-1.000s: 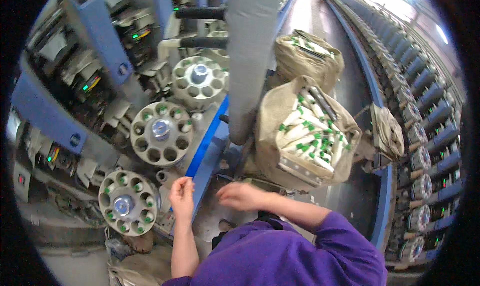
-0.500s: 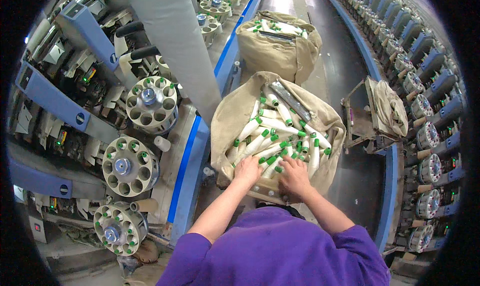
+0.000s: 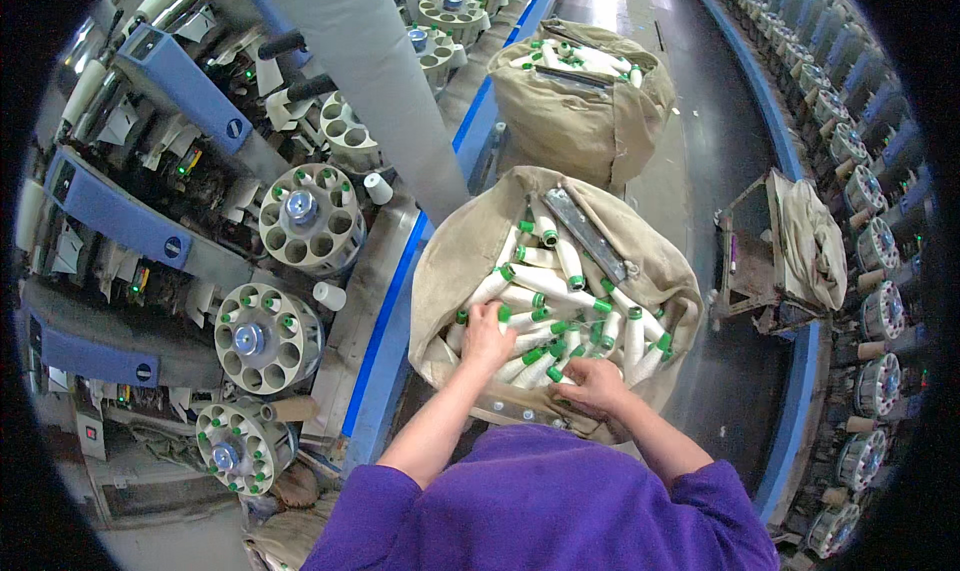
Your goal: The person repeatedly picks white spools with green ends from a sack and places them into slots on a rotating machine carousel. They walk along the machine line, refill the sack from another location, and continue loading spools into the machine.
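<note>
Now deep in the tan sack [image 3: 450,271]: left hand [image 3: 487,336] curled over white bobbins [image 3: 545,286] with green ends, right hand [image 3: 597,386] closed on others at the near rim. Long axes mostly pointing away, slightly rightward; left hand nearer the heap's middle.

Open mouth of tan cloth sack [image 3: 450,261] gives access from above; grey metal bar [image 3: 588,236] lies across white green-tipped bobbins [image 3: 560,286]; grey column [image 3: 375,81] crowds its left.

Both hands [image 3: 540,361] in sack [image 3: 450,261] of bobbins [image 3: 545,281]
</note>
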{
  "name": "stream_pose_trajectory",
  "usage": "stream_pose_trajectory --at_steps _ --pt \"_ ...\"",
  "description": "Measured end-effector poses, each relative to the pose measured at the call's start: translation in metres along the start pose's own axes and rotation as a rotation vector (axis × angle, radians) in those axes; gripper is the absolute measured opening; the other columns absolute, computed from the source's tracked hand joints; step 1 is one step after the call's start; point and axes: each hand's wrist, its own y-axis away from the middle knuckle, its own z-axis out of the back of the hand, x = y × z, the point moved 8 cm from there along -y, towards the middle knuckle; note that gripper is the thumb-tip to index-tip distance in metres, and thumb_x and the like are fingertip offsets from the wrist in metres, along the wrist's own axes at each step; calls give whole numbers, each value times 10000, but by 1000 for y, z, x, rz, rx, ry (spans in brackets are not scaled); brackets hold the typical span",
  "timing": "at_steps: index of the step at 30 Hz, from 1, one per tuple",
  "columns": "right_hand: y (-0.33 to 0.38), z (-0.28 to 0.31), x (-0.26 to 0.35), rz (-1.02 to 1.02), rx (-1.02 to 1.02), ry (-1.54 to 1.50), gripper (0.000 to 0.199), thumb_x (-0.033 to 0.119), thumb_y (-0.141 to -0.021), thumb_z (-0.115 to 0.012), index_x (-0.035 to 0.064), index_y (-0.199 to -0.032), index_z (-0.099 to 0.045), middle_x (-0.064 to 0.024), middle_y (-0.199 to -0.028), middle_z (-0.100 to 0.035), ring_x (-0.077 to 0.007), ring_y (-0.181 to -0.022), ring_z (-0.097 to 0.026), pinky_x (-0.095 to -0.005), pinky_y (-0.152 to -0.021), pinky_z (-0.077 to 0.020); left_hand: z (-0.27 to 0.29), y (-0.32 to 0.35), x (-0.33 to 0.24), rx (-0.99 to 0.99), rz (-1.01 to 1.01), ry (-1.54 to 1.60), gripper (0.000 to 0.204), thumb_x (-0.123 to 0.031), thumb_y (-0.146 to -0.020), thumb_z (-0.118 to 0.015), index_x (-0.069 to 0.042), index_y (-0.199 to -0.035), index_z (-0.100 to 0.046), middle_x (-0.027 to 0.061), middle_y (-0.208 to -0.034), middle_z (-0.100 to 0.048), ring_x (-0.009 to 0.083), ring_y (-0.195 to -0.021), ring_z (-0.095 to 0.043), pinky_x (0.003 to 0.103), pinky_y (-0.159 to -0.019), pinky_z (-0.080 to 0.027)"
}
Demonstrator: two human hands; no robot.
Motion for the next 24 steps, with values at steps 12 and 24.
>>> stream_pose_trajectory --at_steps 12,24 --pt "1 173 83 249 -537 -718 208 81 -744 -709 57 -804 -511 53 -617 -463 -33 -570 -419 -194 -515 -332 150 19 -83 -12 -160 596 140 -141 -821 -641 -41 -910 -599 90 -886 -629 224 -855 -618 320 -754 -478" --pt "-24 -19 216 -4 542 -845 406 289 -841 -634 73 -1130 -450 -114 -1010 -595 -171 -765 -584 -304 -604 -517 174 97 -7 129 179 1546 264 -187 -896 -524 12 -1066 -564 98 -956 -628 207 -843 -628 349 -759 -523"
